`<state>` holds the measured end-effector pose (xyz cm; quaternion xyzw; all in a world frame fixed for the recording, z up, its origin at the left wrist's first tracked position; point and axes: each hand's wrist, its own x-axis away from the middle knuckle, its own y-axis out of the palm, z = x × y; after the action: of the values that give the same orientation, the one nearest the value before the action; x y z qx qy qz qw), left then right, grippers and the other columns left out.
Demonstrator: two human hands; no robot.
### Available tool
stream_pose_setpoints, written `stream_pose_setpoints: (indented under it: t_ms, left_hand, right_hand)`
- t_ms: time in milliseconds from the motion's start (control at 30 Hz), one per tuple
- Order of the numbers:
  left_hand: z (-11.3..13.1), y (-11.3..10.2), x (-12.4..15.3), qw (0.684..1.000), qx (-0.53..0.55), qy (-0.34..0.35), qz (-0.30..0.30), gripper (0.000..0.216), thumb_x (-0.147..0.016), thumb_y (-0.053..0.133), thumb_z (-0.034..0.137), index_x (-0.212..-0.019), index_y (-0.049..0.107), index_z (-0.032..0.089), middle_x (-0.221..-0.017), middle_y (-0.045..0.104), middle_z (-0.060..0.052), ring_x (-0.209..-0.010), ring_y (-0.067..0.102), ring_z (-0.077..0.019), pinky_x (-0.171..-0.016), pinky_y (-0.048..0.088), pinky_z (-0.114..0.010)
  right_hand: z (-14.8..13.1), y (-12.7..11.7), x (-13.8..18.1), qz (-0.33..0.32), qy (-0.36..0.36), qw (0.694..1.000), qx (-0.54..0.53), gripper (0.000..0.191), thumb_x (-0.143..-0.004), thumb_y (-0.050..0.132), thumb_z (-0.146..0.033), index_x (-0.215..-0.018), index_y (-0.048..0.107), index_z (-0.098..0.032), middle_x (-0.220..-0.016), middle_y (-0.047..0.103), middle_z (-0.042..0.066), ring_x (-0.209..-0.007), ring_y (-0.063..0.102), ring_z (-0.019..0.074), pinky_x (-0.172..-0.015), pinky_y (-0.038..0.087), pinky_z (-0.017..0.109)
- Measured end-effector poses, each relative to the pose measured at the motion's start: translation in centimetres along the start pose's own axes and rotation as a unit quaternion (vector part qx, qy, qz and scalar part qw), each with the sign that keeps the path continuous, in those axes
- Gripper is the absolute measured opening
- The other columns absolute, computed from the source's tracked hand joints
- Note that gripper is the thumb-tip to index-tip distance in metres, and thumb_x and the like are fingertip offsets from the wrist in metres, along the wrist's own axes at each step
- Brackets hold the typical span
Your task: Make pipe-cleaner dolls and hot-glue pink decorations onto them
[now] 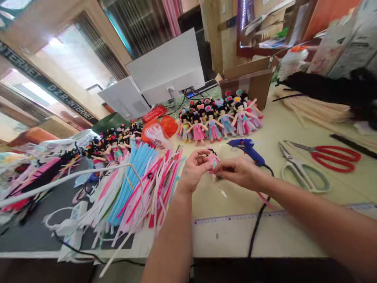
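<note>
Both hands meet over the pale table (294, 129), holding a small pink doll (212, 159) between them. My left hand (194, 169) grips the doll from the left with curled fingers. My right hand (239, 172) pinches it from the right. Just behind them lies a blue glue gun (247, 149), its black cord (259, 220) running toward me. A row of finished dolls (218, 120) in pink, blue and purple dresses stands further back.
A heap of blue, pink and white strips (138, 184) lies at the left, with more dolls (114, 143) behind. Two scissors, white-handled (303, 173) and red-handled (330, 154), lie at the right. A cardboard box (250, 80), a monitor back (167, 67) and bundled sticks (312, 108) stand behind.
</note>
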<state>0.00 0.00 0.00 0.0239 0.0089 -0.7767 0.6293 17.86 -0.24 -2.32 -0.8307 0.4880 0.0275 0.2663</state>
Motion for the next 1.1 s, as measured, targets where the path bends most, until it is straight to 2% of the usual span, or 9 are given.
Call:
stream_pose_setpoints:
  t_ms: [167,267,400,467,533,633,733,833,1100]
  left_hand:
    - [0.1,0.0,0.1,1.000,-0.019,0.007,0.005,0.036,-0.071,0.068,0.019,-0.106,0.059,0.017,-0.071,0.055,0.004,-0.067,0.053,-0.0091,-0.068,0.044,-0.025]
    - [0.4,0.0,0.3,0.996,-0.083,0.038,-0.012,0.033,-0.076,0.066,0.020,-0.109,0.061,0.018,-0.075,0.056,0.002,-0.070,0.053,-0.0099,-0.069,0.044,-0.025]
    - [1.0,-0.2,0.6,0.973,-0.193,0.121,-0.037,0.019,-0.083,0.064,0.027,-0.100,0.068,0.019,-0.108,0.061,-0.008,-0.096,0.059,-0.0175,-0.078,0.048,-0.030]
    - [1.0,-0.2,0.6,0.965,-0.218,0.138,-0.046,0.020,-0.084,0.065,0.031,-0.099,0.068,0.019,-0.115,0.060,-0.010,-0.105,0.058,-0.0205,-0.082,0.049,-0.032]
    - [0.8,-0.3,0.4,0.975,-0.188,0.113,-0.046,0.027,-0.082,0.067,0.035,-0.104,0.065,0.019,-0.110,0.063,-0.010,-0.100,0.060,-0.0196,-0.082,0.049,-0.032]
    - [0.4,-0.2,0.1,0.994,-0.093,0.038,-0.033,0.040,-0.077,0.072,0.036,-0.109,0.059,0.016,-0.092,0.067,-0.006,-0.084,0.063,-0.0161,-0.077,0.050,-0.031]
    - [0.5,-0.1,0.1,0.996,-0.080,-0.009,-0.036,0.030,-0.075,0.072,0.038,-0.089,0.062,0.014,-0.074,0.064,-0.003,-0.070,0.060,-0.0131,-0.070,0.049,-0.029]
    - [1.0,0.1,0.3,0.993,-0.101,-0.018,-0.051,0.026,-0.076,0.070,0.039,-0.074,0.062,0.014,-0.066,0.061,-0.001,-0.063,0.055,-0.0112,-0.068,0.048,-0.028]
    - [0.6,0.0,0.2,0.984,-0.155,-0.007,-0.082,0.028,-0.077,0.066,0.041,-0.069,0.056,0.016,-0.065,0.056,0.001,-0.062,0.051,-0.0102,-0.063,0.043,-0.025]
  right_hand:
    - [-0.1,-0.2,0.0,-0.004,0.024,1.000,0.011,0.020,-0.087,0.059,-0.034,-0.085,0.070,-0.017,-0.060,0.061,-0.001,-0.049,0.046,0.0076,-0.045,0.031,0.020]
    - [-0.3,-0.4,0.1,0.010,0.030,0.999,0.025,0.016,-0.085,0.060,-0.031,-0.084,0.070,-0.018,-0.061,0.064,-0.001,-0.050,0.049,0.0083,-0.048,0.033,0.020]
    - [-0.5,-1.0,0.0,0.026,0.028,0.999,0.037,0.016,-0.085,0.058,-0.029,-0.082,0.071,-0.019,-0.066,0.067,0.000,-0.054,0.051,0.0092,-0.051,0.035,0.022]
    - [-0.5,-1.3,-0.1,0.035,0.027,0.998,0.039,0.017,-0.085,0.059,-0.031,-0.082,0.071,-0.019,-0.064,0.065,0.000,-0.053,0.049,0.0091,-0.051,0.034,0.022]
    - [-0.5,-1.4,-0.2,0.048,0.027,0.998,0.034,0.018,-0.085,0.059,-0.032,-0.082,0.071,-0.019,-0.062,0.062,-0.001,-0.053,0.048,0.0089,-0.050,0.033,0.022]
    - [-0.4,-1.3,-0.2,0.051,0.023,0.998,0.022,0.017,-0.085,0.060,-0.032,-0.081,0.070,-0.019,-0.060,0.059,-0.003,-0.051,0.045,0.0080,-0.048,0.029,0.022]
    - [-0.2,-1.2,-0.1,0.049,0.020,0.998,0.028,0.015,-0.084,0.060,-0.030,-0.081,0.070,-0.019,-0.056,0.055,-0.004,-0.049,0.042,0.0075,-0.047,0.026,0.022]
    - [-0.1,-1.3,-0.1,0.048,0.028,0.998,0.034,0.013,-0.084,0.061,-0.028,-0.082,0.070,-0.019,-0.057,0.056,-0.004,-0.050,0.043,0.0076,-0.047,0.028,0.022]
    - [-0.5,-1.2,-0.1,0.026,0.005,0.999,0.048,0.016,-0.086,0.059,-0.027,-0.084,0.074,-0.020,-0.074,0.073,0.001,-0.062,0.061,0.0107,-0.057,0.042,0.021]
